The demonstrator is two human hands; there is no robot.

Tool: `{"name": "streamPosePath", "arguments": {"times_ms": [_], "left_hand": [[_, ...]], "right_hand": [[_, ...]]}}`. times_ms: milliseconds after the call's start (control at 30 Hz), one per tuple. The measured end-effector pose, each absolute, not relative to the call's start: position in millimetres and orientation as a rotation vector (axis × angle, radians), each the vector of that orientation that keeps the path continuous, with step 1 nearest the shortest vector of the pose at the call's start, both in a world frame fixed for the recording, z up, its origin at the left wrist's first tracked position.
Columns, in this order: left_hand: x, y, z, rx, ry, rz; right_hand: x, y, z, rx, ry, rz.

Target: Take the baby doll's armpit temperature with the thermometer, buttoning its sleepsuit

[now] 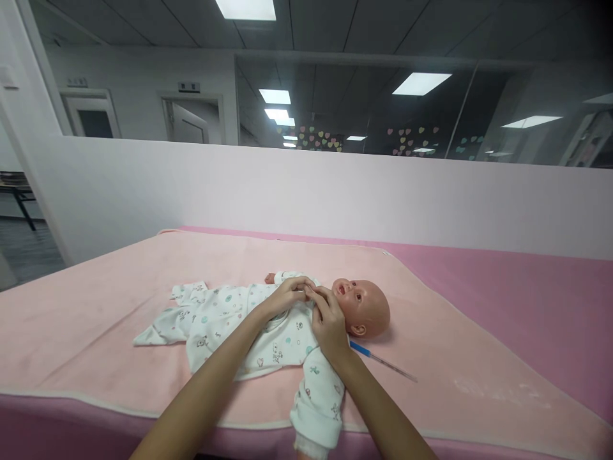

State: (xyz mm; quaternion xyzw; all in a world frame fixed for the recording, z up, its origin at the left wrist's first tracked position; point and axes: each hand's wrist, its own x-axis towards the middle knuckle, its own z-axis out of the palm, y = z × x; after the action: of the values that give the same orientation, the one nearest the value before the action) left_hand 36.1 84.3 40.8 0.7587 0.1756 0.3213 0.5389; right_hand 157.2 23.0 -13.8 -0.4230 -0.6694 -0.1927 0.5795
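Note:
A baby doll (368, 303) lies on its back, head to the right, dressed in a white printed top (282, 345) and matching trousers (215, 313). My left hand (290, 296) rests on the doll's upper chest, fingers bent and pinched at the front of the top near the neckline. Meeting it there, my right hand (329, 319) has its fingertips closed on the same spot, just below the doll's chin. The fingers cover the exact bit of cloth between them. Beside the doll's head and my right wrist lies a thin clear stick with a blue end (360, 349).
A peach blanket (96, 306) covers most of the pink padded surface (536, 300). Behind it stands a low white wall (335, 198) with a glass window above. The doll's near sleeve (318, 396) hangs over the front edge. At far left is a dark table (19, 190).

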Motion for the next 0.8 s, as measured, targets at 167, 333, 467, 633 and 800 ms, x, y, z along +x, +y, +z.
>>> {"name": "streamPosePath", "arguments": {"times_ms": [167,333,467,633,800], "left_hand": [[37,88,38,1.738,0.445,0.801],[37,89,38,1.708,0.458,0.795],[36,89,37,1.701,0.471,0.798],[16,81,38,1.717,0.582,0.911],[-23,62,37,1.827,0.745,0.964]], "right_hand": [[156,21,-12,-0.988,-1.525,-0.547],[156,20,-9,-0.970,-1.525,-0.539],[156,20,-8,-0.958,-1.555,-0.486],[156,18,-9,-0.980,-1.598,-0.480],[151,14,-7,-0.953,-1.707,-0.503]]}}
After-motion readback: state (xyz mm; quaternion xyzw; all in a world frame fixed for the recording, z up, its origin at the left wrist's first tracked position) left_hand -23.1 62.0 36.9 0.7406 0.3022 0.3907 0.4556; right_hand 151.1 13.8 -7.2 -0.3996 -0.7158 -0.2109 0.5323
